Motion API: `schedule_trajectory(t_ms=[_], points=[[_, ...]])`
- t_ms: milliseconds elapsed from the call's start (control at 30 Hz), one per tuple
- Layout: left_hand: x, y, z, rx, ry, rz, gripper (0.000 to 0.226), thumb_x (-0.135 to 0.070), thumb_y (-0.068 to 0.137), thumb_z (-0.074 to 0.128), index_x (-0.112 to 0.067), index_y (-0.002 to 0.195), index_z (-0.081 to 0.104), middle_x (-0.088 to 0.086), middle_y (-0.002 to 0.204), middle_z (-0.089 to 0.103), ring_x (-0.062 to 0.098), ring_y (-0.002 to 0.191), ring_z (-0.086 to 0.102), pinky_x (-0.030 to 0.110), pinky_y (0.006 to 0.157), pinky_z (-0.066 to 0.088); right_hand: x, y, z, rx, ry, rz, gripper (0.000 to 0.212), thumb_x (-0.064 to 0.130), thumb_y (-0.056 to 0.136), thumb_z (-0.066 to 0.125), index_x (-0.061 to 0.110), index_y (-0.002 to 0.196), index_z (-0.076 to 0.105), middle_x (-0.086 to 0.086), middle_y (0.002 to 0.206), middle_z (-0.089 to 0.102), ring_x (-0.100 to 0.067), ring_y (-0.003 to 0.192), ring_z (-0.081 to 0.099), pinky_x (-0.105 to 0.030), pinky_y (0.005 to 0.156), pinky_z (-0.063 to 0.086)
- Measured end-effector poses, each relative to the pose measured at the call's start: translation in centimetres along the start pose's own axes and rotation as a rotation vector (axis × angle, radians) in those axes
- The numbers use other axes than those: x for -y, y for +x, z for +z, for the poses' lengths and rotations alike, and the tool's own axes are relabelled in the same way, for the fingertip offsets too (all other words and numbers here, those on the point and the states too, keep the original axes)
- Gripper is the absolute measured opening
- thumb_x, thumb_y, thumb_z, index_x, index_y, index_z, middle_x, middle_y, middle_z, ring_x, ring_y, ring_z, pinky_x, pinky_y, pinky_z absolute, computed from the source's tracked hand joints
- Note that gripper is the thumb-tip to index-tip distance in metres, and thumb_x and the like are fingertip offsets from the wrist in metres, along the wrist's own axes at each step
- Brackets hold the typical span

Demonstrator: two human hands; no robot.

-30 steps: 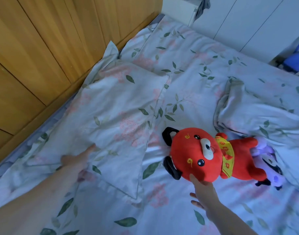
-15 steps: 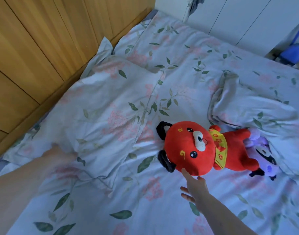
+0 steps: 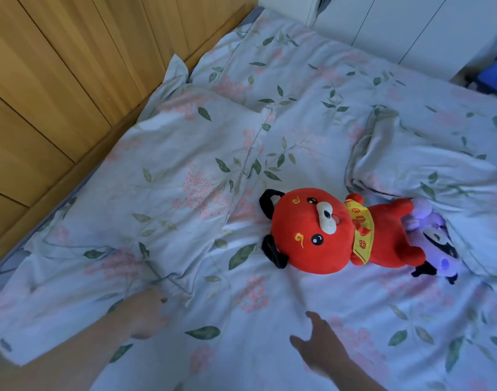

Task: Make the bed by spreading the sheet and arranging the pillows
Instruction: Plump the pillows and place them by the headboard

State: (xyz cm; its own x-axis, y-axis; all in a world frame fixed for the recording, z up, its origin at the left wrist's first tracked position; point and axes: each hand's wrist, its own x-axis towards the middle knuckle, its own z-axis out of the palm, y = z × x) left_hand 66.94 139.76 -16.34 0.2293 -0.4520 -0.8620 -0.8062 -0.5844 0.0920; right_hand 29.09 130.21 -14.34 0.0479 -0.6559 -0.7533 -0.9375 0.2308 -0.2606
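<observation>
At seven o'clock, the left hand (image 3: 147,316) has slid back to the pillow (image 3: 168,182)'s near corner, grip unclear. Right hand (image 3: 322,349), fingers spread, has left the red plush (image 3: 312,230); the sheet (image 3: 298,80) needs smoothing.

- Only real writing I can spot is on the red plush toy (image 3: 312,231), middle right of the frame: its yellow bib (image 3: 361,232) carries red characters, look Chinese, too small and blurred to make out.
- Same toy has little yellow swirl marks on its head, one near the top and one by the lower eye, more decoration than text.
- There's a small dark tag or print at the sheet's (image 3: 270,348) corner, lower left of the frame, blurred, can't read it.
- Nothing else legible, no brands or numbers.
</observation>
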Motion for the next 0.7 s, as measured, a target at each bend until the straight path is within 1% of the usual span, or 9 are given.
schedule_trajectory(t_ms=[67,233,367,400,467,500,567,633,700], points=[[-1.1,-0.5,1.5,-0.101,-0.077,-0.004,0.08,-0.048,0.092,0.054,-0.024,0.159,0.017,0.003,0.167,0.011,0.028,0.144,0.035,0.035,0.111,0.037,-1.4,-0.2,1.0,0.02,-0.103,-0.048,0.081,0.049,0.092,0.06,0.026,0.157,0.018,0.003,0.164,0.016,-0.022,0.137,0.045,-0.034,0.108,0.04],[-0.3,-0.4,9.0,-0.078,-0.052,-0.084,0.113,-0.071,0.086,0.054,-0.028,0.156,-0.024,0.005,0.163,-0.03,0.047,0.151,-0.013,0.055,0.123,0.011,-5.6,-1.0,6.4,0.091,-0.307,-0.035,0.104,0.057,0.082,0.062,0.042,0.158,-0.008,0.004,0.166,-0.016,-0.036,0.152,0.007,-0.046,0.115,0.034],[0.5,-1.6,15.7,-0.074,0.043,-0.143,0.114,-0.084,0.078,0.045,-0.037,0.153,-0.026,-0.003,0.162,-0.034,0.044,0.151,-0.015,0.066,0.116,0.021,-11.7,-2.1,13.5,-0.003,-0.407,-0.075,0.113,0.067,0.041,0.062,0.035,0.147,0.042,-0.004,0.152,0.047,-0.056,0.115,0.057,-0.06,0.06,0.058],[0.5,-2.6,16.9,-0.051,0.055,-0.14,0.112,-0.084,0.079,0.042,-0.036,0.154,-0.026,-0.002,0.162,-0.033,0.044,0.151,-0.014,0.066,0.115,0.021,-14.4,-2.5,15.8,-0.024,-0.378,-0.108,0.111,0.065,0.035,0.063,0.035,0.14,0.047,-0.006,0.142,0.058,-0.054,0.105,0.062,-0.058,0.056,0.058],[0.7,-3.6,17.9,0.004,0.07,-0.099,0.114,-0.08,0.08,0.046,-0.029,0.156,-0.022,0.003,0.164,-0.027,0.041,0.153,-0.009,0.061,0.118,0.019,-17.4,-2.7,18.2,-0.07,-0.387,-0.227,0.071,0.05,0.07,0.058,0.036,0.138,0.043,-0.01,0.128,0.064,-0.043,0.092,0.067,-0.051,0.067,0.058],[0.7,-4.3,17.5,0.069,0.091,-0.076,0.117,-0.075,0.08,0.053,-0.023,0.158,-0.017,0.008,0.166,-0.02,0.039,0.154,0.0,0.055,0.12,0.02,-17.6,-4.2,18.1,-0.128,-0.406,-0.337,0.041,0.035,0.092,0.04,0.041,0.133,0.042,-0.008,0.116,0.068,-0.033,0.077,0.07,-0.04,0.061,0.058],[0.2,-5.9,15.1,0.222,0.107,-0.07,0.101,-0.062,0.08,0.064,-0.02,0.159,0.018,0.009,0.163,0.019,0.032,0.142,0.036,0.04,0.11,0.038,-16.4,-6.0,16.1,0.047,-0.367,-0.406,0.04,0.032,0.105,0.011,0.044,0.104,0.049,0.007,0.086,0.067,-0.011,0.048,0.063,-0.017,0.043,0.046],[-0.6,-6.9,11.9,0.204,0.117,-0.022,0.058,-0.058,0.082,0.064,-0.021,0.127,0.059,0.001,0.123,0.057,0.021,0.103,0.058,0.03,0.083,0.046,-13.0,-7.6,10.7,0.376,-0.252,-0.157,0.025,0.041,0.104,0.029,0.044,0.085,0.046,0.016,0.088,0.057,-0.001,0.066,0.056,-0.003,0.068,0.045],[-1.9,-7.6,8.5,-0.061,0.058,0.019,0.038,-0.053,0.087,0.06,-0.022,0.109,0.062,-0.003,0.108,0.06,0.018,0.094,0.06,0.029,0.076,0.046,-10.9,-8.2,8.2,0.319,-0.262,-0.226,0.014,0.042,0.095,0.053,0.047,0.108,0.055,0.01,0.116,0.053,-0.007,0.103,0.053,-0.017,0.104,0.04]])
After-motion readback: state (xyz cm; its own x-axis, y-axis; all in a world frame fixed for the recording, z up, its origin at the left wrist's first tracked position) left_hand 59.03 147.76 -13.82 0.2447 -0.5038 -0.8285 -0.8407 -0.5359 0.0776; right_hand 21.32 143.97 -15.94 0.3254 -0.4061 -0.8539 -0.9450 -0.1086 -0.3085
